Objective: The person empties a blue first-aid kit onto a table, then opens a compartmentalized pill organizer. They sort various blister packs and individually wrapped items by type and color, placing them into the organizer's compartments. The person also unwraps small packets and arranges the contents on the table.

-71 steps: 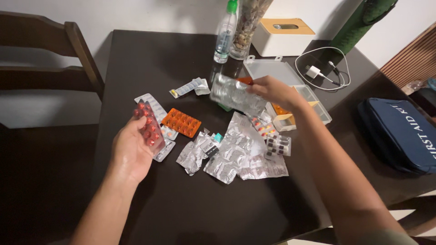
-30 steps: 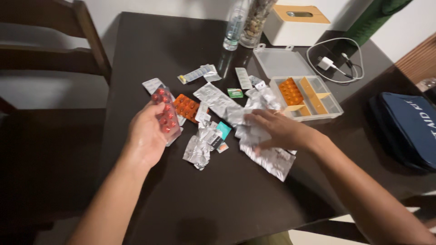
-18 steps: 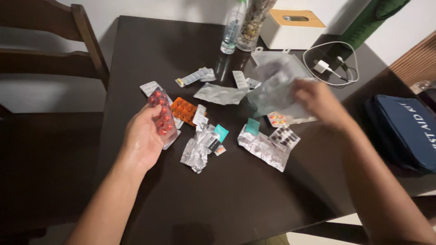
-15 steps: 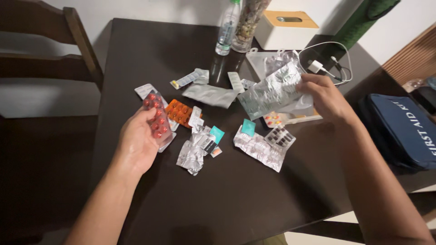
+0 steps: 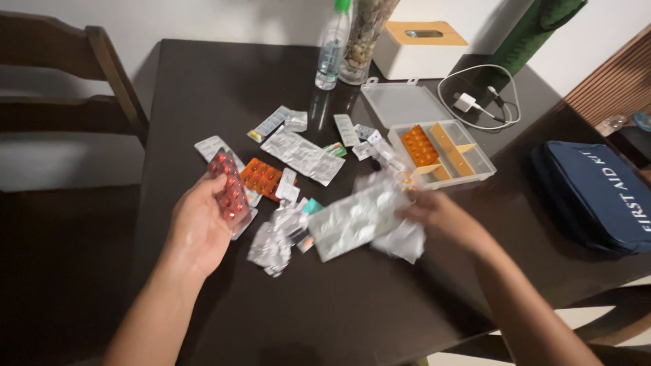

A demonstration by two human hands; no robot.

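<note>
right now the left hand (image 5: 203, 227) is cupped around a red blister strip (image 5: 229, 187), thumb and fingers closed on its lower end, just left of the clear compartment box (image 5: 444, 146) and the loose heap between them. the right hand (image 5: 441, 215) is blurred, but its fingers look pinched on the edge of a large silver blister sheet (image 5: 352, 220), carried low over the dark table (image 5: 203, 81), below and to the left of the box. an orange blister pack (image 5: 262, 177) lies flat left of the box, touching the red strip's far end, and another orange pack (image 5: 418, 144) already sits in the box's left compartment. crumpled foil strips (image 5: 274, 238) lie further left and below. the box lid (image 5: 400, 103) stands open behind it, with a plastic bottle (image 5: 332, 47) and a tissue box (image 5: 420, 47) beyond. judging by this, sorting goes best if the silver sheet is held flat by one corner so it does not drag neighbouring strips, and the red strip is kept clear of the pile.
</note>
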